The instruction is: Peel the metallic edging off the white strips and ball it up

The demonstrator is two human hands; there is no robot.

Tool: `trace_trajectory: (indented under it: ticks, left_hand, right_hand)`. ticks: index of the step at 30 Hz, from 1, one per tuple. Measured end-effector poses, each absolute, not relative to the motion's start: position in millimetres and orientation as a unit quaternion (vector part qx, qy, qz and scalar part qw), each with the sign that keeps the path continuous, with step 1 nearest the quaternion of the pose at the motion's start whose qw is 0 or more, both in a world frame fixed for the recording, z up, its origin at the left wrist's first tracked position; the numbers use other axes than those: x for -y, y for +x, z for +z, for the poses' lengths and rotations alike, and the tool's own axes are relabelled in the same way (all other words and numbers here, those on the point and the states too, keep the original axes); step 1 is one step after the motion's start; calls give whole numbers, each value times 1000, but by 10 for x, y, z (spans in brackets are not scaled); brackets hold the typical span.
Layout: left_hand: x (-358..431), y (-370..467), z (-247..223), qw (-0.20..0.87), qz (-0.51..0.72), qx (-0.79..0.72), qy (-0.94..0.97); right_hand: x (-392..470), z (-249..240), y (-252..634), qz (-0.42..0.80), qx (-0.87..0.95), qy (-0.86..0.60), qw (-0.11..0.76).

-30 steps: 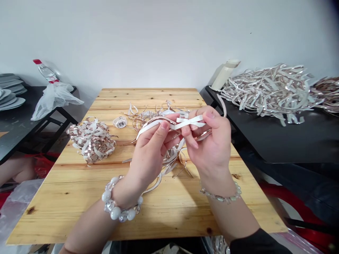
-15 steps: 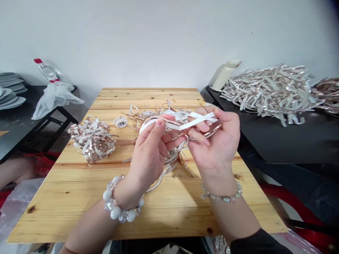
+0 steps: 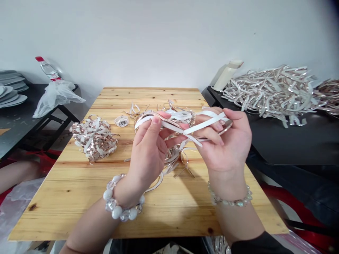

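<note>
Above the middle of the wooden table, my left hand (image 3: 149,148) pinches white and rose-gold strips (image 3: 172,126) between thumb and fingers. To its right, my right hand (image 3: 227,144) grips the end of a white strip (image 3: 205,123) between thumb and forefinger, with more strips looped round its other fingers. The strips cross between the two hands. Beneath them lies a loose tangle of white and rose-gold strips (image 3: 172,160), partly hidden by the hands. A crumpled bundle of similar strips (image 3: 95,139) sits on the table at the left.
A white watch (image 3: 122,121) lies on the wooden table (image 3: 79,197). On the left black table are a bottle (image 3: 49,70), a plastic bag (image 3: 55,97) and stacked grey discs (image 3: 12,91). A large strip pile (image 3: 272,91) covers part of the right black table (image 3: 286,141).
My right hand has moved to the right, away from my left hand. The strips between them are spread wider, and a white end now sticks out below the crossing.
</note>
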State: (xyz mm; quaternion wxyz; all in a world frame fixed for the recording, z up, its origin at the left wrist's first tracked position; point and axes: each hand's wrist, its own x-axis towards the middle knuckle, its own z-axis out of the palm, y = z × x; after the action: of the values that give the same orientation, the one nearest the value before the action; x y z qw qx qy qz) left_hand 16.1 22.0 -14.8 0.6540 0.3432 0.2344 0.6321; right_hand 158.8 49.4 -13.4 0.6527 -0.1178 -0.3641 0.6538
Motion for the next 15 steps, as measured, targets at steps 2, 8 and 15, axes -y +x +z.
trace_trajectory:
  ticks: [2,8,15]
  left_hand:
    - [-226,127,-129,640,641,-243,348]
    - [-276,-91,-31,579,697,-247,343]
    - [-214,-113,-23,620,595,-243,450]
  right_hand:
    - [-514,-140,1647,679,331,-85,650]
    - [-527,33,1927,679,144,-54,717]
    - [-491,109,1719,580,318,-240,711]
